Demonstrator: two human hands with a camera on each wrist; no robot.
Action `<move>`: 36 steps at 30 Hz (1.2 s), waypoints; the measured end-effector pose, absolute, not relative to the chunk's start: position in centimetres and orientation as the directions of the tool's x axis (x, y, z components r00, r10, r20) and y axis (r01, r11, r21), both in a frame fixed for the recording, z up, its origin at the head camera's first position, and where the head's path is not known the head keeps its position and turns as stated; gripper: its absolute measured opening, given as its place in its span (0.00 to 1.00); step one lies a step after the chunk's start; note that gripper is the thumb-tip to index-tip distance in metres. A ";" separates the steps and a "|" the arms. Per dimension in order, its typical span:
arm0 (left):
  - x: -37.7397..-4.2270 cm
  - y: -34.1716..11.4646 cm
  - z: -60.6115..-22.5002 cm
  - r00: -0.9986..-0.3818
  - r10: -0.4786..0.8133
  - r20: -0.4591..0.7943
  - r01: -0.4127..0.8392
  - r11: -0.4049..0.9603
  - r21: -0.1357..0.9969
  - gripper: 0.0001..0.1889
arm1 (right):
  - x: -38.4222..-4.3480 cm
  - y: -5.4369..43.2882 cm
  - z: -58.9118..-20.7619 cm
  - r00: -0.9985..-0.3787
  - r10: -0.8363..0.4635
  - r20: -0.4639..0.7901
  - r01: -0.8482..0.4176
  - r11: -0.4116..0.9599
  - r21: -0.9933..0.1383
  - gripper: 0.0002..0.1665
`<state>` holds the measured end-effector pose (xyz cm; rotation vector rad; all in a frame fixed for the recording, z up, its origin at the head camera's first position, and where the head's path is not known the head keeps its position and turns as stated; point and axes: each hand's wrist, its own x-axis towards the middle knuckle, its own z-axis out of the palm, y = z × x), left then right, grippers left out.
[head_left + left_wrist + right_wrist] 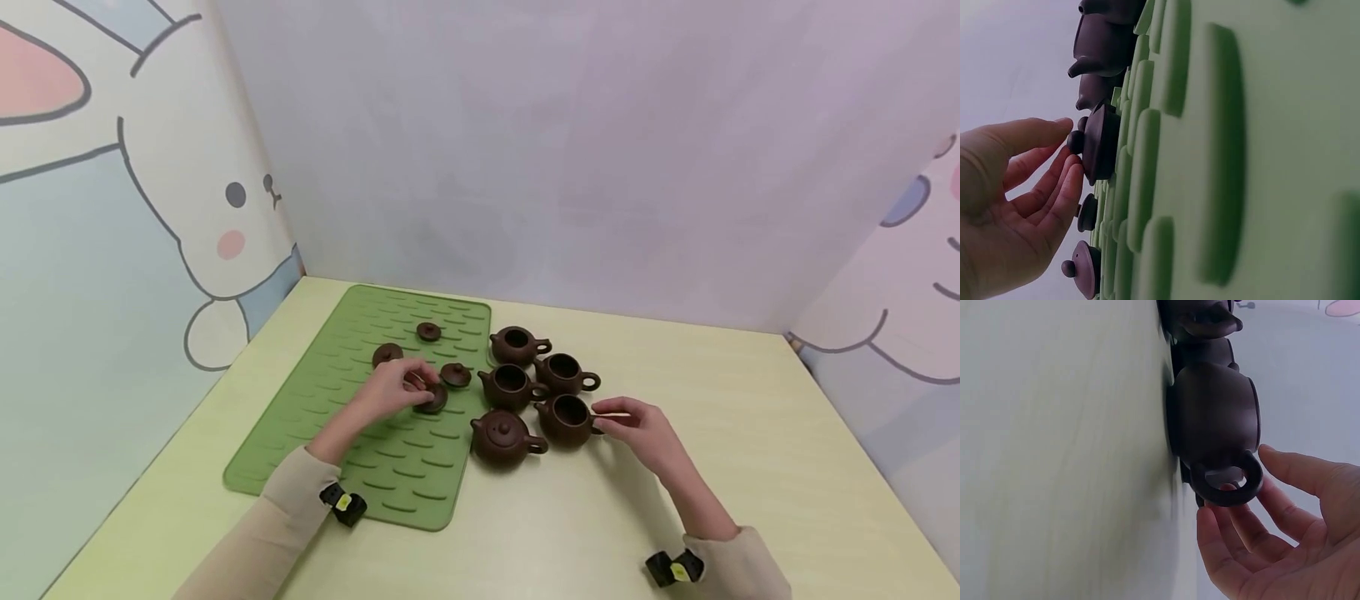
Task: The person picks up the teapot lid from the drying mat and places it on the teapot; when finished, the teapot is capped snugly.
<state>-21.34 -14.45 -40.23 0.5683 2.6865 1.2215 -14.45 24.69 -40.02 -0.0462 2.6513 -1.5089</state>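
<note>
In the head view my left hand [396, 387] is over a brown teapot lid [432, 403] on the green mat. The left wrist view shows the thumb and fingertips around the knob of that lid [1099, 144], which rests on the mat's ridges. On the other side, my right hand [637, 429] holds the looped handle of a lidless brown teapot [564, 427]. Its thumb lies at the top of the handle and the fingers curl behind the loop in the right wrist view, where the teapot [1216, 412] stands upright on the table.
Several lidless teapots [510, 398] cluster at the right edge of the green mat [405, 504], close together. A lidded teapot [498, 446] stands in front of them. Other lids [455, 377] lie on the mat around my left hand. A pale wall [525, 167] closes the table's back.
</note>
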 end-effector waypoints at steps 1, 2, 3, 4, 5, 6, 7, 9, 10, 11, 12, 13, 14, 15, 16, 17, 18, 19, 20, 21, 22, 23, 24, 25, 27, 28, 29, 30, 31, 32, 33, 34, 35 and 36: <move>-21.3 -14.4 -40.2 -0.919 0.393 0.029 0.280 0.601 0.749 0.08 | -14.5 24.7 -40.1 -0.995 -0.078 -0.065 0.017 0.509 -0.860 0.20; -21.3 -14.4 -40.2 -0.920 0.391 0.025 0.275 0.601 0.750 0.08 | -14.5 24.6 -40.1 -0.994 -0.082 -0.065 0.015 0.508 -0.861 0.19; -21.3 -14.3 -40.2 -0.921 0.389 0.024 0.274 0.604 0.748 0.08 | -14.5 24.6 -40.1 -0.994 -0.086 -0.064 0.011 0.508 -0.861 0.19; -21.3 -14.3 -40.1 -0.922 0.387 0.025 0.274 0.604 0.748 0.08 | -14.5 24.6 -40.1 -0.994 -0.086 -0.061 0.009 0.508 -0.861 0.19; -21.3 -14.2 -40.1 -0.923 0.385 0.027 0.274 0.606 0.747 0.08 | -14.5 24.6 -40.1 -0.994 -0.087 -0.060 0.007 0.508 -0.861 0.19; -21.4 -14.2 -40.1 -0.924 0.382 0.028 0.274 0.607 0.746 0.08 | -14.6 24.6 -40.1 -0.995 -0.085 -0.057 0.006 0.510 -0.860 0.18; -21.4 -14.1 -40.1 -0.924 0.381 0.029 0.275 0.609 0.744 0.08 | -14.6 24.5 -40.1 -0.995 -0.082 -0.057 0.006 0.514 -0.858 0.18; -21.4 -14.0 -40.0 -0.928 0.371 0.026 0.269 0.621 0.736 0.08 | -14.6 24.5 -40.2 -0.996 -0.071 -0.062 0.016 0.520 -0.854 0.17; -21.4 -14.0 -40.0 -0.931 0.363 0.022 0.262 0.628 0.733 0.08 | -14.6 24.4 -40.2 -0.996 -0.066 -0.066 0.022 0.524 -0.851 0.17; -21.4 -14.0 -40.0 -0.933 0.359 0.018 0.258 0.635 0.728 0.07 | -14.6 24.4 -40.2 -0.996 -0.063 -0.070 0.026 0.529 -0.848 0.17; -21.4 -14.0 -40.0 -0.934 0.356 0.015 0.256 0.642 0.723 0.07 | -14.6 24.4 -40.2 -0.996 -0.058 -0.073 0.031 0.533 -0.846 0.16; -21.4 -14.0 -40.0 -0.936 0.353 0.011 0.254 0.650 0.716 0.07 | -14.6 24.3 -40.3 -0.995 -0.058 -0.077 0.034 0.537 -0.843 0.16; -21.4 -14.0 -40.0 -0.936 0.352 0.010 0.254 0.656 0.710 0.07 | -14.5 24.3 -40.3 -0.995 -0.056 -0.079 0.036 0.541 -0.840 0.16; -21.4 -14.0 -40.1 -0.936 0.351 0.010 0.255 0.659 0.708 0.06 | -14.5 24.3 -40.3 -0.995 -0.052 -0.080 0.039 0.548 -0.835 0.16; -21.4 -14.0 -40.1 -0.935 0.355 0.018 0.263 0.657 0.706 0.06 | -14.5 24.3 -40.3 -0.996 -0.045 -0.081 0.043 0.554 -0.832 0.15; -21.5 -13.9 -40.0 -0.932 0.361 0.029 0.275 0.653 0.705 0.06 | -14.5 24.3 -40.2 -0.996 -0.039 -0.081 0.046 0.559 -0.828 0.15; -21.5 -13.9 -39.9 -0.931 0.363 0.040 0.284 0.650 0.705 0.06 | -14.5 24.3 -40.2 -0.996 -0.033 -0.082 0.049 0.563 -0.825 0.14; -21.5 -13.8 -39.8 -0.930 0.364 0.052 0.292 0.644 0.707 0.06 | -14.5 24.3 -40.2 -0.996 -0.028 -0.081 0.051 0.568 -0.821 0.14; -21.5 -13.7 -39.7 -0.929 0.364 0.065 0.300 0.638 0.709 0.06 | -14.5 24.3 -40.1 -0.996 -0.024 -0.080 0.052 0.571 -0.820 0.14; -21.5 -13.6 -39.5 -0.928 0.365 0.076 0.307 0.634 0.710 0.06 | -14.5 24.3 -40.1 -0.997 -0.019 -0.080 0.054 0.574 -0.817 0.14; -21.5 -13.6 -39.2 -0.925 0.369 0.088 0.318 0.630 0.708 0.06 | -14.5 24.3 -40.1 -0.997 -0.019 -0.076 0.052 0.574 -0.817 0.13; -21.5 -13.5 -39.0 -0.925 0.369 0.092 0.321 0.629 0.708 0.06 | -14.5 24.3 -40.1 -0.997 -0.020 -0.074 0.049 0.571 -0.819 0.13; -21.4 -13.3 -38.7 -0.924 0.370 0.091 0.322 0.629 0.708 0.06 | -14.5 24.3 -40.1 -0.997 -0.022 -0.071 0.046 0.569 -0.821 0.13; -21.4 -13.2 -38.4 -0.923 0.373 0.093 0.325 0.627 0.708 0.06 | -14.5 24.2 -40.1 -0.997 -0.024 -0.067 0.042 0.567 -0.822 0.13; -21.1 -12.8 -37.8 -0.918 0.384 0.094 0.332 0.620 0.711 0.06 | -14.5 24.2 -40.2 -0.998 -0.026 -0.060 0.035 0.563 -0.826 0.12; -21.0 -12.6 -37.6 -0.915 0.391 0.097 0.338 0.614 0.714 0.07 | -14.6 24.2 -40.3 -0.998 -0.028 -0.058 0.032 0.561 -0.827 0.12; -20.9 -12.4 -37.4 -0.913 0.396 0.099 0.342 0.608 0.717 0.07 | -14.6 24.2 -40.3 -0.998 -0.032 -0.056 0.029 0.558 -0.829 0.12; -20.8 -12.2 -37.2 -0.910 0.403 0.103 0.347 0.600 0.720 0.07 | -14.6 24.1 -40.4 -0.998 -0.034 -0.054 0.026 0.560 -0.828 0.12; -20.8 -11.9 -37.1 -0.907 0.407 0.105 0.350 0.594 0.724 0.07 | -14.6 24.1 -40.4 -0.998 -0.036 -0.052 0.022 0.562 -0.827 0.12; -20.8 -11.7 -36.9 -0.906 0.410 0.106 0.352 0.588 0.728 0.07 | -14.6 24.1 -40.4 -0.998 -0.038 -0.049 0.020 0.565 -0.825 0.12; -20.9 -11.5 -36.8 -0.904 0.413 0.110 0.356 0.584 0.729 0.07 | -14.7 24.2 -40.4 -0.998 -0.039 -0.044 0.015 0.566 -0.824 0.11; -21.0 -11.2 -36.6 -0.902 0.417 0.113 0.360 0.581 0.730 0.07 | -14.8 24.2 -40.3 -0.998 -0.039 -0.039 0.010 0.568 -0.823 0.11; -21.1 -11.0 -36.4 -0.901 0.418 0.115 0.361 0.579 0.731 0.07 | -14.8 24.2 -40.3 -0.999 -0.040 -0.033 0.004 0.569 -0.822 0.11; -21.3 -10.7 -36.3 -0.900 0.420 0.118 0.364 0.576 0.732 0.07 | -14.9 24.2 -40.2 -0.999 -0.040 -0.027 0.000 0.572 -0.820 0.11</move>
